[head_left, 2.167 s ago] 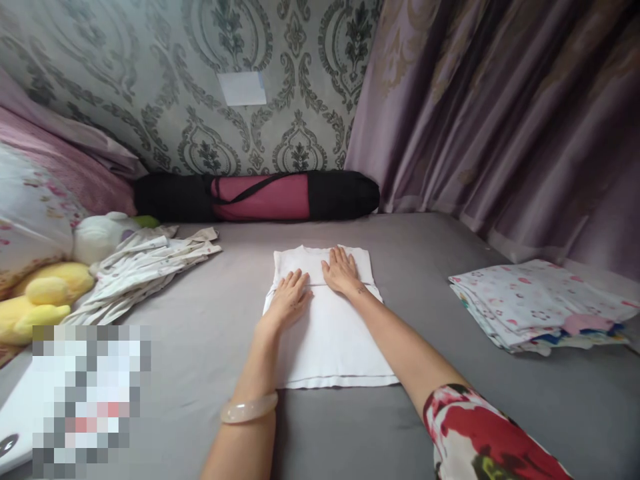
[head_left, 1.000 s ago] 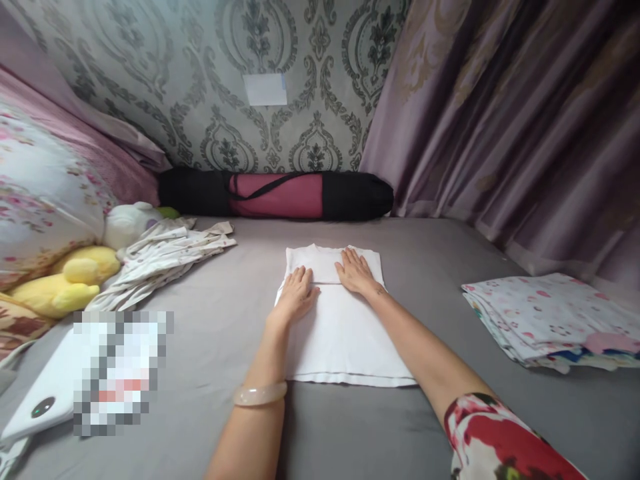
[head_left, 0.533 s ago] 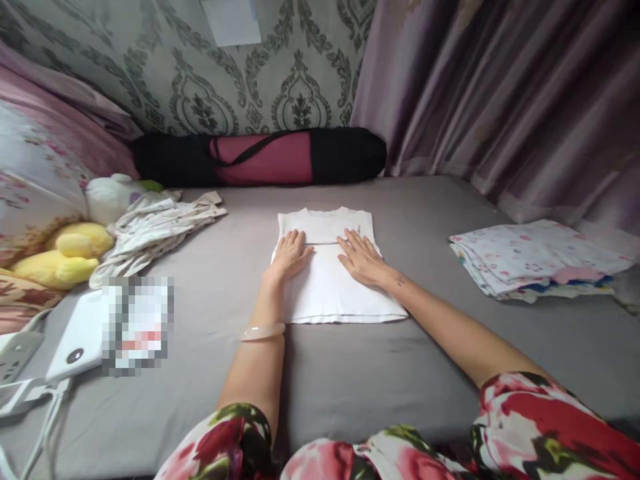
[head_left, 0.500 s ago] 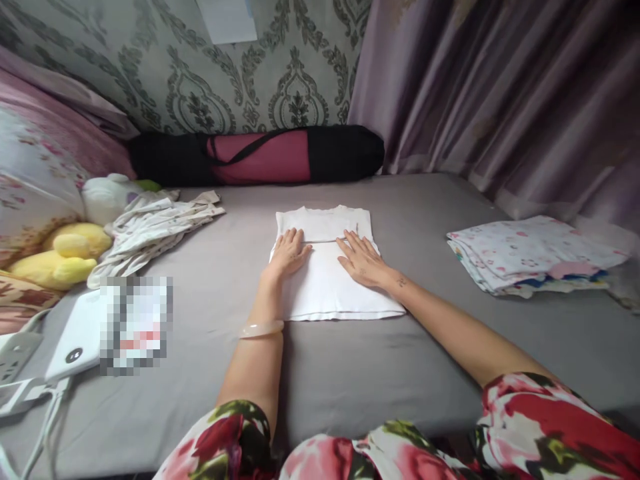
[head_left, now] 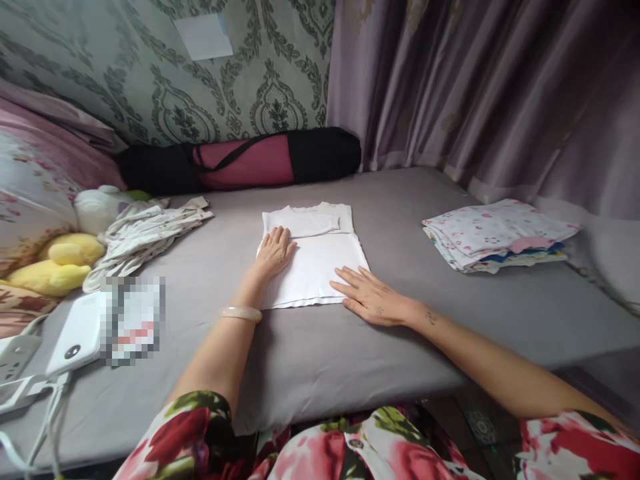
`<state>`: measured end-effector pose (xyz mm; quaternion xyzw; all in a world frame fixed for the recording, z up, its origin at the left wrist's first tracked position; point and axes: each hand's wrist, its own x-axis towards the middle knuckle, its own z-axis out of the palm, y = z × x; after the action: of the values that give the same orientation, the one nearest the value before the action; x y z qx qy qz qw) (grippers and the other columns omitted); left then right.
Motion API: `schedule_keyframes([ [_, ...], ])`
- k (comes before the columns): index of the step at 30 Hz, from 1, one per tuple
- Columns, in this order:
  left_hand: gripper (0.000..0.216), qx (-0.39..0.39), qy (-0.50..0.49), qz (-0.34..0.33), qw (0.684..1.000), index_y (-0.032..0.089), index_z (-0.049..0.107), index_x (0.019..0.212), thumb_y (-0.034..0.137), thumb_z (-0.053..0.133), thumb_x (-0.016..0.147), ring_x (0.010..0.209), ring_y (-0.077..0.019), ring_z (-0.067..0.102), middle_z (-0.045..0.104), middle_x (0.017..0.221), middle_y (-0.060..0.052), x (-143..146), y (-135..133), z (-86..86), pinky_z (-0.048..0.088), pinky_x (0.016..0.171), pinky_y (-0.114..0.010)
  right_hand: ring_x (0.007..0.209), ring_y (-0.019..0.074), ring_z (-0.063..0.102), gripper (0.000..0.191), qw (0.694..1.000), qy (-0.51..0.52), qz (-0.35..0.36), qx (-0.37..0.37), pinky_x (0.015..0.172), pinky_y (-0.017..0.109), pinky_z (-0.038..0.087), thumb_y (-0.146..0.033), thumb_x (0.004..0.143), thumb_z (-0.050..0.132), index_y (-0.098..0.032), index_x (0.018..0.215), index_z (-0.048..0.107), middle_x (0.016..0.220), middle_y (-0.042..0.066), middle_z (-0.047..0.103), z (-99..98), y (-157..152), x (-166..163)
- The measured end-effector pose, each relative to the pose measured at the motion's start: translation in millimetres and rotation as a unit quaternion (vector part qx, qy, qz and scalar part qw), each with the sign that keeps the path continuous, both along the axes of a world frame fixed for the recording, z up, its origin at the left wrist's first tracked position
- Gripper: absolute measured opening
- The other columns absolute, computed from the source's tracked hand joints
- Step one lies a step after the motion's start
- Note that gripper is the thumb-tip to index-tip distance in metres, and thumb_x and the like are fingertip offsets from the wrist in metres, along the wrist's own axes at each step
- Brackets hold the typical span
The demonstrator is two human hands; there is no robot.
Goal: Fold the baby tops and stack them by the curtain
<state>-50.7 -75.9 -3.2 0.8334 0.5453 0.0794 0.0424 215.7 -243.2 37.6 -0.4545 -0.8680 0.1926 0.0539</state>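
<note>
Head view: flat, boxy fabric shirt (head_left: 317, 267) under left hand (head_left: 275, 252)

I observe moderate, diffuse illumination. The white garment (head_left: 315, 270) reads brightest, its surface texture partly washed out. A soft-edged shadow lies on the gray sheet (head_left: 310, 360), along the right side of the left forearm (head_left: 220, 353). The purple curtain (head_left: 430, 80) darkens toward the upper right corner. Wide-angle distortion stretches the margins. A pixelated patch (head_left: 135, 320) obscures detail at lower left.
</note>
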Motion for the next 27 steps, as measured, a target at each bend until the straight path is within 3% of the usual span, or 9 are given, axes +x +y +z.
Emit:
schedule_keyframes([
  [5, 0.061, -0.009, 0.007, -0.013, 1.000, 0.010, 0.028, 0.149, 0.046, 0.024, 0.100, 0.148, -0.0300, 0.016, 0.024, 0.158, -0.019, -9, -18, 0.9, 0.017, 0.118, -0.049, 0.147, 0.0187, 0.019, 0.056, 0.998, 0.039, -0.051, -0.017, 0.121, 0.040, 0.012, -0.045, 0.102, 0.021, -0.021, 0.149, 0.039, 0.157, 0.004, 0.029, 0.9, 14, 14],
  [8, 0.059, -0.007, 0.007, -0.034, 0.999, 0.010, 0.029, 0.148, 0.044, 0.024, 0.100, 0.148, -0.0289, 0.016, 0.025, 0.157, -0.020, -10, -35, 3.1, 0.016, 0.118, -0.050, 0.148, 0.0216, 0.015, 0.060, 0.992, -0.003, -0.124, 0.026, 0.122, 0.042, 0.010, -0.043, 0.100, 0.024, -0.012, 0.151, 0.034, 0.159, 0.010, 0.023, -5.9, 36, 18],
  [11, 0.060, -0.028, 0.018, -0.057, 0.998, 0.010, 0.029, 0.148, 0.045, 0.025, 0.100, 0.148, -0.0272, 0.018, 0.025, 0.157, -0.019, -13, -54, 7.2, 0.015, 0.119, -0.048, 0.148, 0.0237, 0.016, 0.062, 0.988, -0.047, -0.146, 0.027, 0.121, 0.043, 0.012, -0.039, 0.097, 0.028, -0.006, 0.150, 0.033, 0.159, 0.014, 0.022, -14.2, 49, 21],
  [16, 0.059, -0.068, 0.006, -0.106, 0.992, 0.017, 0.034, 0.147, 0.051, 0.030, 0.099, 0.147, -0.0267, 0.020, 0.028, 0.158, -0.014, -38, -86, 16.4, 0.016, 0.120, -0.048, 0.146, 0.0229, 0.022, 0.061, 0.993, -0.032, -0.110, 0.038, 0.121, 0.040, 0.019, -0.042, 0.097, 0.031, -0.010, 0.148, 0.037, 0.157, 0.012, 0.028, -16.7, 32, 31],
  [19, 0.060, -0.092, -0.029, -0.148, 0.984, 0.022, 0.041, 0.144, 0.057, 0.036, 0.096, 0.145, -0.0258, 0.028, 0.033, 0.156, -0.011, -61, -104, 26.2, 0.026, 0.118, -0.043, 0.144, 0.0223, 0.028, 0.059, 0.994, -0.031, -0.090, 0.050, 0.120, 0.041, 0.024, -0.045, 0.099, 0.031, -0.014, 0.147, 0.041, 0.155, 0.011, 0.034, -10.7, 10, 41],
  [23, 0.050, -0.101, -0.068, -0.161, 0.979, 0.025, 0.057, 0.129, 0.057, 0.047, 0.092, 0.125, -0.0243, 0.053, 0.047, 0.144, -0.009, -83, -120, 40.5, 0.045, 0.104, -0.036, 0.137, 0.0234, 0.041, 0.049, 0.995, -0.026, -0.058, 0.074, 0.115, 0.042, 0.034, -0.045, 0.099, 0.038, -0.019, 0.139, 0.053, 0.148, 0.010, 0.046, 0.6, -13, 51],
  [27, 0.034, -0.100, -0.066, -0.159, 0.980, 0.026, 0.065, 0.112, 0.046, 0.041, 0.097, 0.107, -0.0201, 0.062, 0.061, 0.125, -0.006, -92, -127, 49.1, 0.051, 0.092, -0.031, 0.118, 0.0236, 0.057, 0.033, 0.994, -0.027, -0.023, 0.102, 0.101, 0.041, 0.047, -0.035, 0.100, 0.040, -0.021, 0.119, 0.064, 0.129, 0.011, 0.061, 9.1, -19, 52],
])
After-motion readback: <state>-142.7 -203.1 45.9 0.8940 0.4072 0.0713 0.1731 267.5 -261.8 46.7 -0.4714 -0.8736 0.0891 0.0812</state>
